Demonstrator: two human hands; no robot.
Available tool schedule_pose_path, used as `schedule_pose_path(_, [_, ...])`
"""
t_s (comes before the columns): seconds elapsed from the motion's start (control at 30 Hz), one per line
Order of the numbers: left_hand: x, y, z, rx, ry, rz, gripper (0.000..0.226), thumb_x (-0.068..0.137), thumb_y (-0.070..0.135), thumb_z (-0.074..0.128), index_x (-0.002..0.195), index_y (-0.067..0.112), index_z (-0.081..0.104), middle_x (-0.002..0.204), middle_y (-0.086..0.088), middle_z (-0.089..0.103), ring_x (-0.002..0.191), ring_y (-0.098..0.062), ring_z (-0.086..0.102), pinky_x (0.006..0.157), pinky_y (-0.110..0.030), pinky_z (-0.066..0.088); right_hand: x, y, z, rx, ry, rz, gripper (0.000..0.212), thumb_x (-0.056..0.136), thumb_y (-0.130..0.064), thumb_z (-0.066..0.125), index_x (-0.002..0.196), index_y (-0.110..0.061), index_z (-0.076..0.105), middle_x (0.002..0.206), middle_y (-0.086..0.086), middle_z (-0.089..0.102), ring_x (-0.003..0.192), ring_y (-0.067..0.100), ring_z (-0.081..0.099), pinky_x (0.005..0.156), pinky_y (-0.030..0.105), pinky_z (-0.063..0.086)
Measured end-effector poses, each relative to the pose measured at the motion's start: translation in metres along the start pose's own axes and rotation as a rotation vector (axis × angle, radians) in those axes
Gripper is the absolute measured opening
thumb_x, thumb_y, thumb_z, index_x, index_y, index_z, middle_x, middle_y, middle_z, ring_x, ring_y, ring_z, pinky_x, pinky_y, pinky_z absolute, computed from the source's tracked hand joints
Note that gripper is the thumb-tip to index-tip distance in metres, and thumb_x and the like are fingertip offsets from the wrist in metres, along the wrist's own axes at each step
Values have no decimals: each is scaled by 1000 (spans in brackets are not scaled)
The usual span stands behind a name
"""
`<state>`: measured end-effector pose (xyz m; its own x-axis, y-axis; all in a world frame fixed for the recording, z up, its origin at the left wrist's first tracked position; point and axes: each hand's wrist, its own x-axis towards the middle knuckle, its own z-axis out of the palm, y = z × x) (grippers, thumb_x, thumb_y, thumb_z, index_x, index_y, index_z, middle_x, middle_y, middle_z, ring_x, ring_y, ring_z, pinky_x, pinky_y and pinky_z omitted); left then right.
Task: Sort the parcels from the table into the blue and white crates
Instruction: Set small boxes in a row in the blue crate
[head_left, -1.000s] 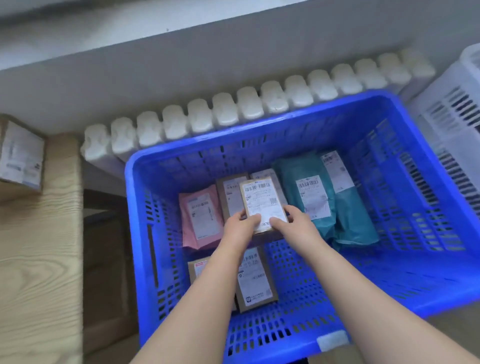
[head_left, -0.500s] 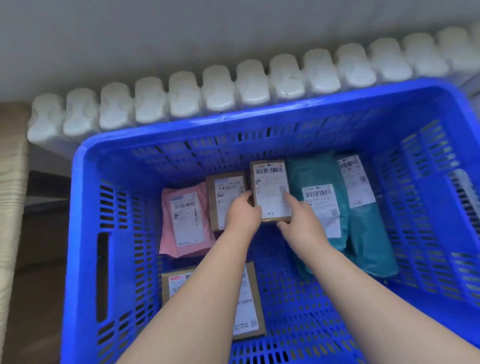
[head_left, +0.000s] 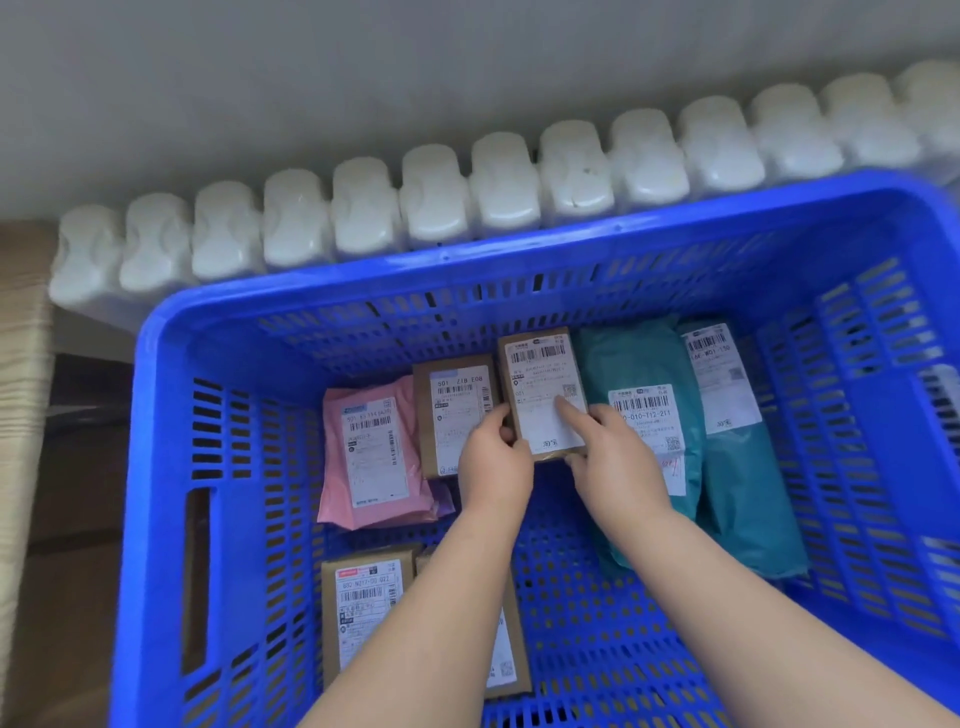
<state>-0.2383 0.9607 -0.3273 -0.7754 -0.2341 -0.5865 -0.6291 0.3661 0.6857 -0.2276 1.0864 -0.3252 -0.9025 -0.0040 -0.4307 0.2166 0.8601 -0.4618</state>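
Both my hands reach into the blue crate (head_left: 156, 467). They hold a small brown box parcel (head_left: 540, 374) with a white label, low against the crate's far wall. My left hand (head_left: 493, 462) grips its left edge. My right hand (head_left: 613, 457) grips the right edge, with a finger lying on the label. Beside it in the crate lie another brown box (head_left: 452, 410), a pink mailer (head_left: 371, 452) and two teal mailers (head_left: 644, 395) (head_left: 737, 467). Two more brown boxes (head_left: 363, 613) lie at the near side, one partly hidden by my left forearm.
A white radiator (head_left: 467, 197) runs along the wall just behind the crate. A wooden table edge (head_left: 21, 415) shows at the far left. The crate's floor at the near right is bare blue mesh.
My hands have carried the brown box farther back and lower in the crate, between the other brown box and the teal mailer. The view has moved closer and the white crate has left the frame.
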Motion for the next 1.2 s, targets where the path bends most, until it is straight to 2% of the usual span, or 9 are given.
schedule_pose_path(0.1, [-3,2,-2,12,36,-2,39,92,4,54,120,30,63,77,13,58,79,-19,61,77,-33,53,1,1,1,5,10,-17,66,94,-5,53,151,-33,36,141,2,44,118,25,51,88,35,49])
schedule_pose_path(0.2, [4,6,-3,-23,11,24,39,91,0,52,109,31,66,77,12,60,79,-25,62,81,-44,58,6,1,0,28,7,-4,65,94,-5,52,152,-32,36,136,5,46,113,26,53,87,37,49])
schedule_pose_path(0.33, [10,7,-5,165,-33,143,45,95,5,51,132,27,63,109,0,59,97,-21,58,82,-27,49,6,2,3,52,40,15,64,95,-5,52,152,-31,35,128,6,46,106,26,53,83,35,47])
schedule_pose_path(0.47, [15,3,-9,237,-84,147,46,97,11,50,139,29,57,126,-4,60,112,-24,58,84,-26,45,7,2,4,58,40,20,63,95,-8,55,151,-31,37,122,6,47,103,26,53,82,37,49])
schedule_pose_path(0.57, [15,2,-12,265,-115,100,51,99,14,50,147,30,47,139,-1,57,122,-23,55,94,-28,46,6,-1,4,50,37,29,64,94,-6,53,151,-32,36,121,7,47,103,28,53,83,40,50])
schedule_pose_path(0.73, [8,7,-13,280,-173,65,51,101,18,46,151,23,38,144,-5,52,128,-25,51,99,-31,42,3,-6,0,8,-15,52,67,93,-6,51,152,-32,31,126,10,44,102,29,53,81,42,52])
schedule_pose_path(0.83, [-2,12,-20,306,-182,57,51,103,19,43,153,19,34,150,-7,46,135,-27,44,106,-34,38,-2,-11,-6,-27,-39,75,72,92,-8,54,153,-32,26,135,9,39,111,29,51,84,43,52])
schedule_pose_path(0.97, [-18,19,-36,373,-192,53,54,103,22,41,155,21,29,147,-7,49,131,-28,48,104,-36,41,-16,-25,-19,-42,-19,93,69,94,-13,55,154,-28,24,145,9,34,123,29,46,88,42,50])
schedule_pose_path(1.2, [-65,45,-96,502,-146,127,50,101,19,42,151,21,38,148,-9,45,132,-30,47,104,-38,42,-56,-79,-50,-62,-30,30,62,95,-17,54,152,-23,31,148,8,36,130,30,42,95,41,44])
